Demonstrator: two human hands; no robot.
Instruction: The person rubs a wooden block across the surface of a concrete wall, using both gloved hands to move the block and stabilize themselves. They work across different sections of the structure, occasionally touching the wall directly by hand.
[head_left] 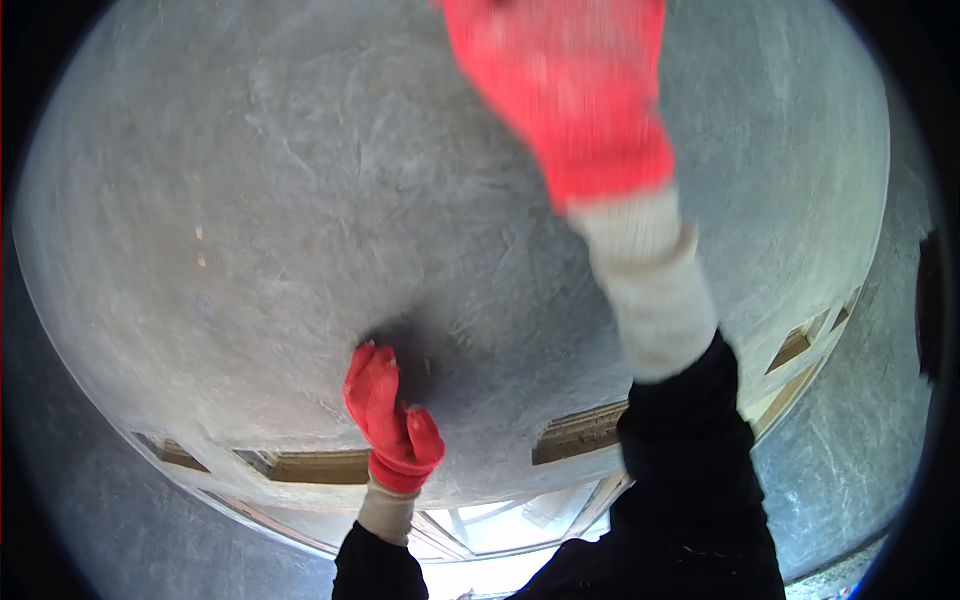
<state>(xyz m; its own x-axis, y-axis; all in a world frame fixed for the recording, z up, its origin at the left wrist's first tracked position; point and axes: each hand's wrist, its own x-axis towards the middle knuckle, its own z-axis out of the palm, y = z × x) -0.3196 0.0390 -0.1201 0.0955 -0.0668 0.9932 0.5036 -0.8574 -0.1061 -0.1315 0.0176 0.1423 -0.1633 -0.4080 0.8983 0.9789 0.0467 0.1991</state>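
Observation:
A broad grey plastered surface, smooth with faint streaks and scuffs, fills most of the head view. My left hand, in a red-coated glove with a pale cuff, is at lower centre. Its fingers are extended with the thumb apart, fingertips at or very near the plaster, over a dark shadow; nothing shows in it. Reaching up to the top edge is my right hand, gloved the same way and smeared by motion. The frame cuts off its fingers, so whatever it may hold is hidden.
Rectangular recesses with brownish insides line the lower part of the surface: one left of centre, another beside my right sleeve, more at both sides. A bright window shows at the bottom. Further grey wall stands at the right.

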